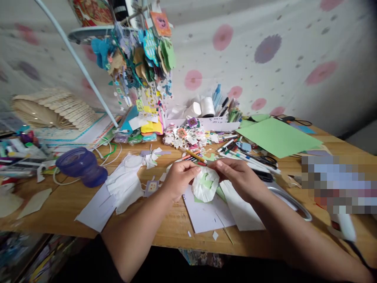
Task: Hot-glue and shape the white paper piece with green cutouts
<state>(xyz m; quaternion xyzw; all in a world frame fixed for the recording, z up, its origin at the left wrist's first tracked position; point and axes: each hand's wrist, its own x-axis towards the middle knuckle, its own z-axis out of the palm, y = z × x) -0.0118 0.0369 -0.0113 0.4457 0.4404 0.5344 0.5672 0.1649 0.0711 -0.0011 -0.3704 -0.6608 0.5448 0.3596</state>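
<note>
A round, crinkled white paper piece (203,192) with green paper shapes on it hangs between my two hands. My left hand (181,177) pinches its upper left edge between thumb and fingers. At the upper right edge, my right hand (232,171) is closed on the same piece with thumb against fingers. Beneath it lies a pale sheet of paper (203,220), with a bit of green paper partly hidden. Another white sheet (244,212) rests below my right forearm. A thin wooden stick (227,232) lies near the table's front edge.
A purple cup-shaped stand (84,165) and crumpled white paper (126,184) are at left. Pens (250,157), scissors (266,159) and a large green sheet (279,135) lie at the back right. Paper ornaments (141,55) hang above the table. A grey lamp arm (79,63) rises at left.
</note>
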